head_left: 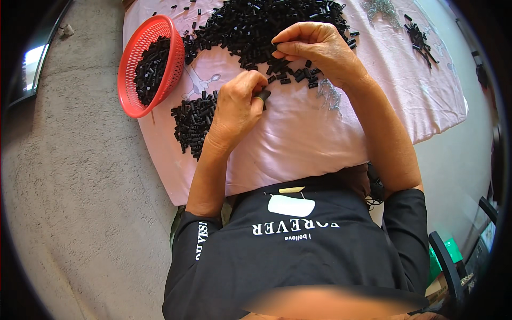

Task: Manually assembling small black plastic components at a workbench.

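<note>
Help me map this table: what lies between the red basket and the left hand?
The head view shows pink cloth with a grey print between the basket and left hand, plus the edge of the smaller pile of black pieces.

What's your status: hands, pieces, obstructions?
Left hand curled, dark piece against it, grip unclear. Right hand over near edge of big black pile, hold unclear. Red basket left, apart from both hands.

Near-side pink cloth (pixel 309 146) lies open; the black heap (pixel 250 29) blocks beyond.
</note>
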Tool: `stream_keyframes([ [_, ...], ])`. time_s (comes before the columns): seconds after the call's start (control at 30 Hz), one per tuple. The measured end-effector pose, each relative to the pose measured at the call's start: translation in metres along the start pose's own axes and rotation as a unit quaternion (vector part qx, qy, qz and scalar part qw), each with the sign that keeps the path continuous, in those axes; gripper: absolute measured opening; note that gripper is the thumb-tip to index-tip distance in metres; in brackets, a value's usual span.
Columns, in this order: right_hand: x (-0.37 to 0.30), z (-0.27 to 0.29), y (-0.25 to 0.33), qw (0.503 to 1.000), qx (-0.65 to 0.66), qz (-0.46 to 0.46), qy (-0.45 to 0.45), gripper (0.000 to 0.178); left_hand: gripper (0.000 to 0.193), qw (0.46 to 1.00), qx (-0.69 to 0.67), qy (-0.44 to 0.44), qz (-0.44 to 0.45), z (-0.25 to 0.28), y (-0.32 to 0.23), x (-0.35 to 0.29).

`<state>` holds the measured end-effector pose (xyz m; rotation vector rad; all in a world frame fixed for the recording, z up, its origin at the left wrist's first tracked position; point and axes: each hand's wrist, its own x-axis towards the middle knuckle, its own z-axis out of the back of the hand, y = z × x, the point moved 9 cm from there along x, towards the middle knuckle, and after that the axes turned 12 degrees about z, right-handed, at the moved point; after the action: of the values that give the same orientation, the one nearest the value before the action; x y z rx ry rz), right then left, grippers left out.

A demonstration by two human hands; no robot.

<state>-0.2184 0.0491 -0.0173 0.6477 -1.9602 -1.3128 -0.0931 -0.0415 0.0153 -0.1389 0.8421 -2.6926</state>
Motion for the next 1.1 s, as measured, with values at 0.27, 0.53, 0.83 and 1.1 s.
stream_keyframes([
  [0.27,0.004,0.011,-0.006,1.0,-0.001,0.028,-0.012,0.017,0.023,0.997,-0.023,-0.062,-0.05,-0.004,-0.016,0.018],
  [0.53,0.006,0.022,-0.007,0.997,0.028,0.046,-0.05,0.018,0.024,0.996,0.015,-0.071,-0.048,-0.013,-0.015,0.03],
  [0.83,0.006,0.03,0.002,0.993,0.003,0.078,-0.084,0.019,0.018,0.993,0.068,-0.097,-0.002,0.002,0.003,0.032],
  [1.1,0.006,0.032,-0.002,0.993,0.001,0.074,-0.091,0.018,0.026,0.994,-0.04,-0.081,-0.065,-0.009,-0.029,0.032],
])
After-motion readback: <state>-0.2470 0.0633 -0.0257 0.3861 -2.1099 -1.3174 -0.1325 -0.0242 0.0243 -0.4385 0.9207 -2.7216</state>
